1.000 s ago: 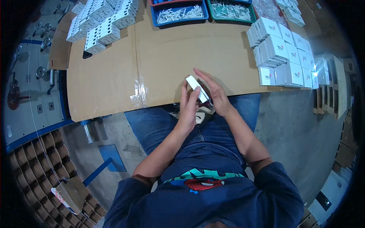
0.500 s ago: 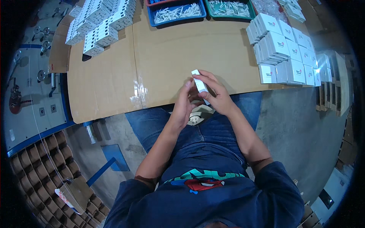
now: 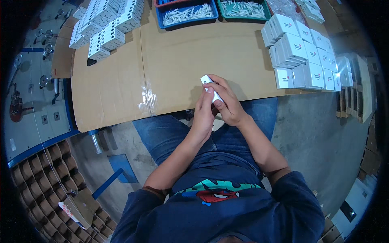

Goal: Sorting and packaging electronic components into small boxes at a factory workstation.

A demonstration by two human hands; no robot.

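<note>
Over the near edge of a tabletop covered in brown cardboard (image 3: 178, 65): one small, white, oblong block (image 3: 216, 96), smooth-faced, gripped between my two hands, its upper end tilted away from me and toward my left.

Left hand (image 3: 201, 120): bare; forearm angled inward from the lower left; thumb up along the block's left side, the other fingers mostly hidden; closed around the block.

Right hand (image 3: 231, 107): bare; elbow bent, forearm slanting in from the lower right; fingers curled over the block's upper face, thumb near its lower end; closed on the same block, covering its middle from view.

Below the hands: blue denim jeans (image 3: 162, 133), with a pale item (image 3: 217, 124) between the thighs, too hidden to identify.

Far left of the tabletop: stacked white blocks with square dark openings (image 3: 113, 37). Far centre: a blue plastic tray (image 3: 172, 26) of small white stick-like parts; just beside it, a green plastic tray (image 3: 243, 19) of similar parts; behind the blue one, a red plastic tray (image 3: 169, 3). Right: a tiered stack of white square boxes (image 3: 298, 48), bounding my right side, with crumpled clear plastic (image 3: 287, 9) behind.
</note>
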